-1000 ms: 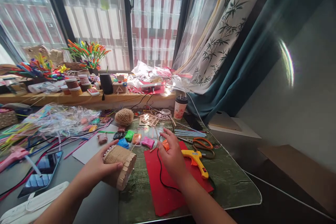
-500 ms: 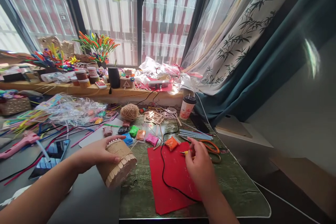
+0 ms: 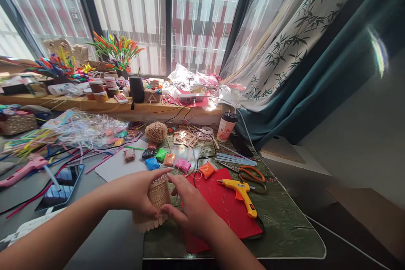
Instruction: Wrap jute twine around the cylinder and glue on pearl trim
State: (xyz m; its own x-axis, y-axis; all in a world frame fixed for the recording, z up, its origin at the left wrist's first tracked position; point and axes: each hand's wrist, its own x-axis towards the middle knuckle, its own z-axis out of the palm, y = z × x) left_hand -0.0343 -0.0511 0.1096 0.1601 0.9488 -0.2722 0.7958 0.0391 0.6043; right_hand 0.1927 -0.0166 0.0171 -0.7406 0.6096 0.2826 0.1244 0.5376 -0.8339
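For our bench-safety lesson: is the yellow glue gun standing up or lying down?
Lying down: the yellow glue gun rests on its side, partly over the red sheet.

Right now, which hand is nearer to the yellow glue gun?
Right: the right hand, at the twine-wrapped container, is left of the yellow glue gun; the left hand, holding the container, is farther left.

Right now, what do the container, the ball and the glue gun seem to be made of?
Container: matte wrap, probably jute twine, since fibrous strands run around it; the scalloped pale edge may be wood. Ball: similar dull brown twine, by its crossing strands. Glue gun: likely plastic, smooth, with an even yellow body.
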